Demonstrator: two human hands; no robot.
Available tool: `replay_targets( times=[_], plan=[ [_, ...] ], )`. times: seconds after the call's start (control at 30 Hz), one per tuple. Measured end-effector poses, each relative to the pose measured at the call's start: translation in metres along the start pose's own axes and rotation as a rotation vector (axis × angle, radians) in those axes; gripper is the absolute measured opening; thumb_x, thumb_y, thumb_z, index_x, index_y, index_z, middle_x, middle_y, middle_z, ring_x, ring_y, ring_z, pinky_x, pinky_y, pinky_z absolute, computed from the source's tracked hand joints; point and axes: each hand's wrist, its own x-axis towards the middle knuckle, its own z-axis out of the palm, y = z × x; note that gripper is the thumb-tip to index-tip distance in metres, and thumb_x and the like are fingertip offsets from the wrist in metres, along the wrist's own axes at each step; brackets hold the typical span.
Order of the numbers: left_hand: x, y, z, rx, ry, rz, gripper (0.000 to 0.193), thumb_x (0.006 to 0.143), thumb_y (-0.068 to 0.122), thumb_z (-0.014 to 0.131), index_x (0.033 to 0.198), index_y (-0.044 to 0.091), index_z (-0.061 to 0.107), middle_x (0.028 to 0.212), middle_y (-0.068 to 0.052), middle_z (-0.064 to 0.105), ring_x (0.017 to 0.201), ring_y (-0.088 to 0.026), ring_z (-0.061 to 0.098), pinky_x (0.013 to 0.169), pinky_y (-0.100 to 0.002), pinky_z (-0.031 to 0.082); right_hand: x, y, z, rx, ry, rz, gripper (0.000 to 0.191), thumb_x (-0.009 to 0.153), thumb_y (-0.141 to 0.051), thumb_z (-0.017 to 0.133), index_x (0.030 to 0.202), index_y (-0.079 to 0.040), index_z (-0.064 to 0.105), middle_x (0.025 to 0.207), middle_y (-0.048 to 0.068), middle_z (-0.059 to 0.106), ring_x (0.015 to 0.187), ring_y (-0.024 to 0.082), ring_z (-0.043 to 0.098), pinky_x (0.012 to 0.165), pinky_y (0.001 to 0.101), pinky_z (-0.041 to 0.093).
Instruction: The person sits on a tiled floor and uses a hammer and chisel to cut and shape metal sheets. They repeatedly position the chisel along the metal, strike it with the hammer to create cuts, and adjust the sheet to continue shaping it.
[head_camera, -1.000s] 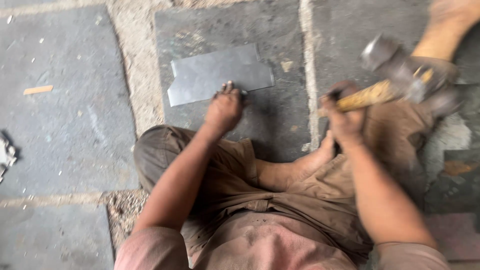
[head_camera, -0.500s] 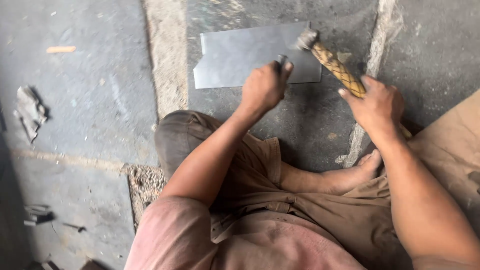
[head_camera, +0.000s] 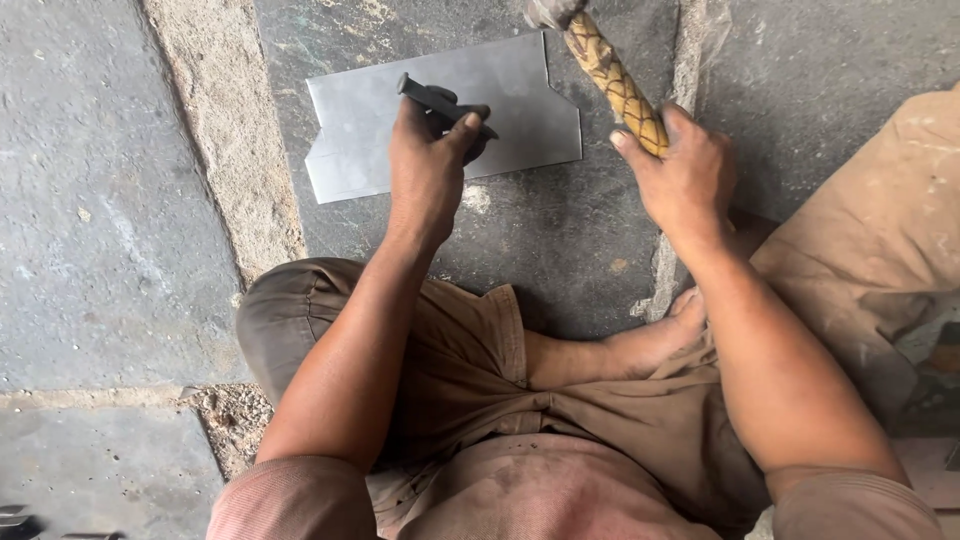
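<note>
Hands (head_camera: 428, 165) above metal sheet (head_camera: 520, 105)

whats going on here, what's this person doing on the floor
A person sits cross-legged on a stone floor with a flat sheet of grey metal lying in front of them. The left hand grips a dark chisel-like tool and holds it over the sheet. The right hand grips the wrapped yellow handle of a hammer, raised up and off the sheet, its head at the top edge of the view. The sheet has notched corners and lies flat on the stone.
</note>
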Motion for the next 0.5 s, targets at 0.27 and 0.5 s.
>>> replay_targets(
  times=[0.27,0.5],
  plan=[
    [-0.001,-0.002,0.002,-0.171,0.059,0.275,0.028,0.100,0.000,0.065,0.125,0.001,0.052,0.119,-0.018,0.064,0.109,-0.025,0.069,0.088,-0.039,0.066,-0.015,0.004,-0.021,-0.038,-0.126,0.163,0.041,0.096,-0.047,0.077,0.104,-0.007,0.070,0.069,0.013,0.069,0.063,0.029,0.071,0.063,0.0463,0.056],
    [0.046,0.021,0.007,-0.210,-0.051,0.506,0.030,0.105,0.006,0.066,0.130,0.006,0.050,0.119,-0.009,0.067,0.108,-0.019,0.073,0.093,-0.035,0.068,-0.022,0.019,-0.030,-0.217,-0.143,0.080,0.044,0.089,-0.049,0.079,0.101,-0.008,0.072,0.072,0.018,0.071,0.071,0.038,0.071,0.067,0.0508,0.055]
  ],
)
